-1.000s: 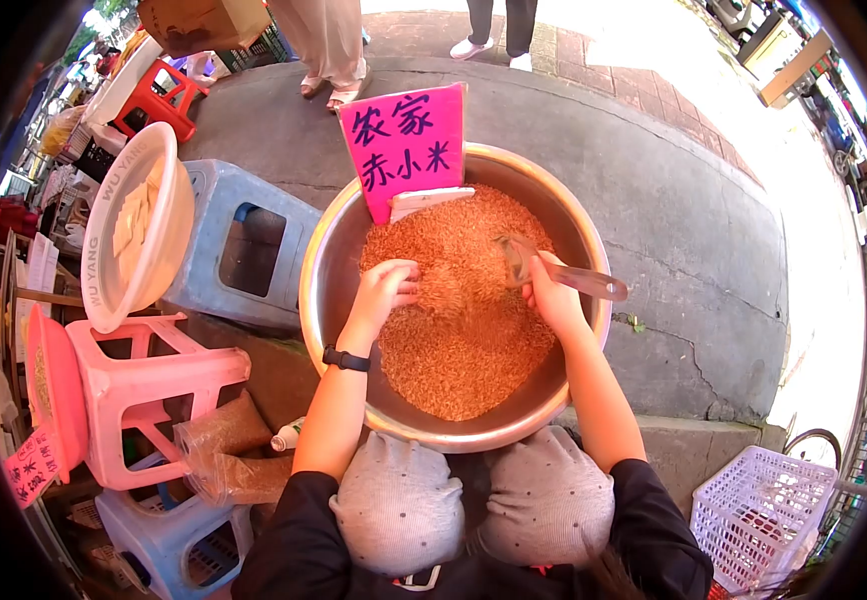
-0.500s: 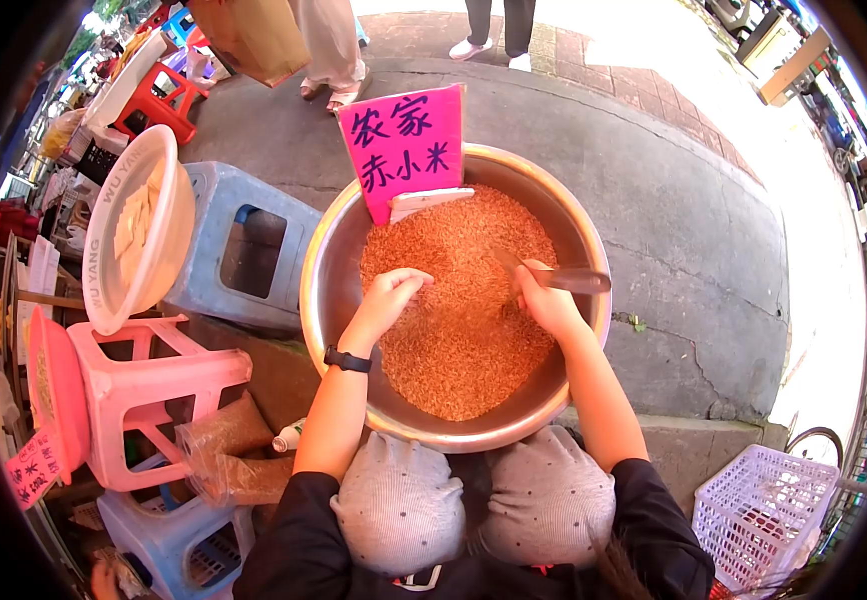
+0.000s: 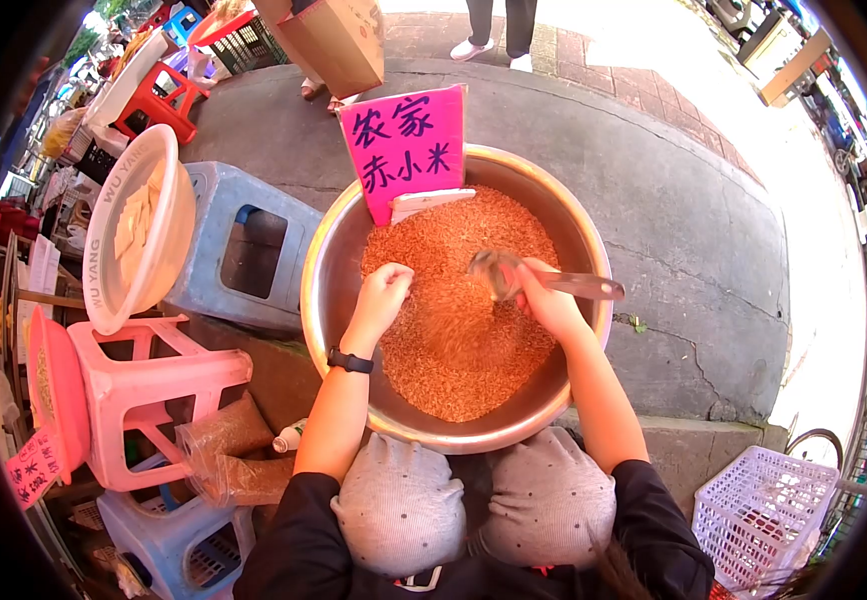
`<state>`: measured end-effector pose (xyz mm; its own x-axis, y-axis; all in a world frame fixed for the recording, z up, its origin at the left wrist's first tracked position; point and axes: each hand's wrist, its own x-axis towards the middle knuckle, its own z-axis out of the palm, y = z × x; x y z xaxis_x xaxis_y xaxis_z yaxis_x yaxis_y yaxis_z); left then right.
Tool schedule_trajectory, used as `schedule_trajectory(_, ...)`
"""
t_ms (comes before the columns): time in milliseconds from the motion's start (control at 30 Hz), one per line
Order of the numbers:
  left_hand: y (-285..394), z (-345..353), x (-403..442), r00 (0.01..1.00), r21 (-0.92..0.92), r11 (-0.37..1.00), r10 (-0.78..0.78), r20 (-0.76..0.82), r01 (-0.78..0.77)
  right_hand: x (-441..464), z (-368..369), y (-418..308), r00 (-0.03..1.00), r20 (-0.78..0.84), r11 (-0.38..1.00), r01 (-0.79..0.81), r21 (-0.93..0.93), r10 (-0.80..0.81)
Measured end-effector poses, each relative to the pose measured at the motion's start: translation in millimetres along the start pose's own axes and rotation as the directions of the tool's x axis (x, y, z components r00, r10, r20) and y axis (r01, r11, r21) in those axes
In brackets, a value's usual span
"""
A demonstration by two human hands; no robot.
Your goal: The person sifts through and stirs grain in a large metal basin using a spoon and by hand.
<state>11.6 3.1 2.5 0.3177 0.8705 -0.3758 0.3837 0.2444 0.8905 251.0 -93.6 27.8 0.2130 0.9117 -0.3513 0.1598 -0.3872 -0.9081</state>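
A wide steel basin (image 3: 586, 240) in front of my knees holds loose reddish-brown grain (image 3: 444, 385). Over its right side, my right hand (image 3: 551, 297) is closed round a metal ladle (image 3: 594, 287); the handle points right and the blurred bowl is toward the middle. A smeared patch below the bowl looks like grain in motion. My left hand (image 3: 384, 297), with a black band on the wrist, is over the left of the grain, fingers pinched together. What they hold, if anything, I cannot make out. A pink handwritten sign (image 3: 409, 140) stands at the basin's far rim.
Left are a blue stool (image 3: 204, 290), a tilted white basin (image 3: 104, 255) with pale pieces, a pink stool (image 3: 99, 400) and a clear bag of brown grain (image 3: 254, 475). A white plastic basket (image 3: 754, 510) is lower right. People stand beyond, near a paper bag (image 3: 339, 45).
The ladle's bowl has come up into view above the grain, its handle shifting slightly right. My left hand has moved slightly left. The paper bag at the back has moved right.
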Motion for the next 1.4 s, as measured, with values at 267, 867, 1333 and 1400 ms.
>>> schedule_trajectory(267, -16, 5, 2, 0.965, 0.304, 0.936, 0.225, -0.135, -0.175, 3, 4, 7, 0.948, -0.167, 0.848, 0.152, -0.507, -0.270)
schedule_trajectory(867, -18, 8, -1, 0.985, 0.615, 0.786, 0.144, -0.095, -0.056, 4, 10, 5, 0.865, -0.287, 0.787, 0.179, -0.591, -0.412)
schedule_trajectory(1333, -15, -5, 8, 0.941, 0.278, 0.950, 0.219, -0.257, -0.145, 7, 2, 7, 0.816, -0.420, 0.860, 0.171, -0.480, -0.396)
schedule_trajectory(1400, -13, -2, -1, 0.968, 0.486, 0.872, 0.161, -0.194, -0.048, 0, 6, -2, 0.831, -0.434, 0.861, 0.101, -0.499, -0.349)
